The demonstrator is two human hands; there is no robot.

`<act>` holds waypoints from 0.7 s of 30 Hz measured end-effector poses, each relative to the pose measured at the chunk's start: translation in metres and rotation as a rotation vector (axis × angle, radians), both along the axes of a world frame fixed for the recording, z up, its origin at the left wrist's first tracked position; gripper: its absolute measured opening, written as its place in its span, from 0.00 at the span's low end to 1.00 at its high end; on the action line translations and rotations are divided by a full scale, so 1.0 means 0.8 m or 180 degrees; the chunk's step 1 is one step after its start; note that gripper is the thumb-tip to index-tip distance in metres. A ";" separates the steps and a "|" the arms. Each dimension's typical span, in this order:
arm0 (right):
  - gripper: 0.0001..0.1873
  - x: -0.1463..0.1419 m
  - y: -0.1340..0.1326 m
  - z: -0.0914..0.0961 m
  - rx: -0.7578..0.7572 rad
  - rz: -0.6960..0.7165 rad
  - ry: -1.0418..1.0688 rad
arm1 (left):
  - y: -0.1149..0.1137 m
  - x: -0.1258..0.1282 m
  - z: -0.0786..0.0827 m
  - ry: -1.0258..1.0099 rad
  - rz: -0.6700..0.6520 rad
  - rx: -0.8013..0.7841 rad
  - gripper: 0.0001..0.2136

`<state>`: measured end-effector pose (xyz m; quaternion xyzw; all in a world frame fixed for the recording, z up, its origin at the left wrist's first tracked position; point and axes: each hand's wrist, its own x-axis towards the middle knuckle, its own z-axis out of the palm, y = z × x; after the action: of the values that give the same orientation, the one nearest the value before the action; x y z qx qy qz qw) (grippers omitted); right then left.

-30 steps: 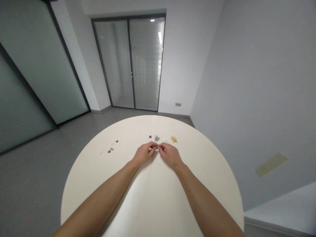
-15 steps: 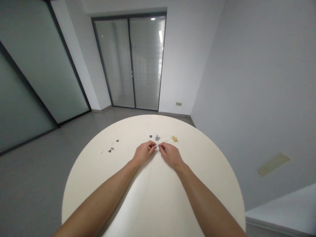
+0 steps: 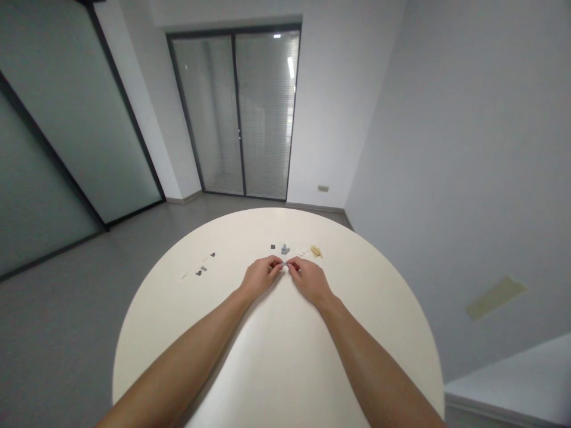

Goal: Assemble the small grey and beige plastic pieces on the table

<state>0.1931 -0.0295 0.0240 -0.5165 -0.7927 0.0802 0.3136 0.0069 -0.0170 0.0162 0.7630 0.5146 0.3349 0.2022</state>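
My left hand (image 3: pixel 260 276) and my right hand (image 3: pixel 308 278) meet over the middle of the round table. Between their pinched fingertips is a small grey piece (image 3: pixel 285 264), gripped from both sides; it is too small for me to tell its exact kind. Just beyond the fingers lies a little heap of grey pieces (image 3: pixel 285 249). A dark square piece (image 3: pixel 273 246) sits to the left of that heap. White pieces (image 3: pixel 303 252) and a pile of tan pieces (image 3: pixel 316 251) lie beyond my right hand.
On the left part of the white table (image 3: pixel 285 368) several small pieces are scattered, among them a dark one (image 3: pixel 213 254), another dark one (image 3: pixel 198 273), a grey one (image 3: pixel 204 268) and a white one (image 3: pixel 184 276). A wall (image 3: pixel 464 154) stands to the right.
Both hands stay in nearly the same place, still pinching the small piece. The loose pieces on the table have not moved.
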 end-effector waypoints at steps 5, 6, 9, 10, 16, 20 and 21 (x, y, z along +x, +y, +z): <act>0.11 0.000 0.000 0.001 0.0002 -0.0026 0.0113 | 0.000 0.000 0.001 -0.0015 -0.0053 -0.0021 0.10; 0.10 0.001 0.000 0.000 0.0003 -0.0017 0.0125 | 0.000 0.000 0.001 -0.0011 -0.0057 -0.0018 0.10; 0.10 0.002 0.001 -0.001 0.0003 0.0022 0.0104 | 0.000 0.000 0.000 -0.0005 -0.0052 -0.0022 0.10; 0.09 0.002 0.002 -0.002 -0.0004 0.0025 0.0089 | 0.000 0.000 0.000 -0.0007 -0.0042 -0.0026 0.10; 0.09 0.000 0.002 -0.002 -0.0023 -0.0052 0.0015 | 0.000 -0.001 -0.001 -0.0032 -0.0013 0.0014 0.09; 0.09 0.000 0.000 -0.001 -0.0031 -0.0086 -0.0012 | 0.001 -0.001 -0.001 -0.0052 -0.0041 0.0017 0.09; 0.09 0.000 0.000 0.000 -0.0032 -0.0094 -0.0020 | 0.001 -0.001 -0.002 -0.0059 -0.0043 0.0021 0.09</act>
<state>0.1927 -0.0296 0.0240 -0.5299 -0.7856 0.0779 0.3097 0.0057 -0.0160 0.0149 0.7640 0.5064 0.3422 0.2067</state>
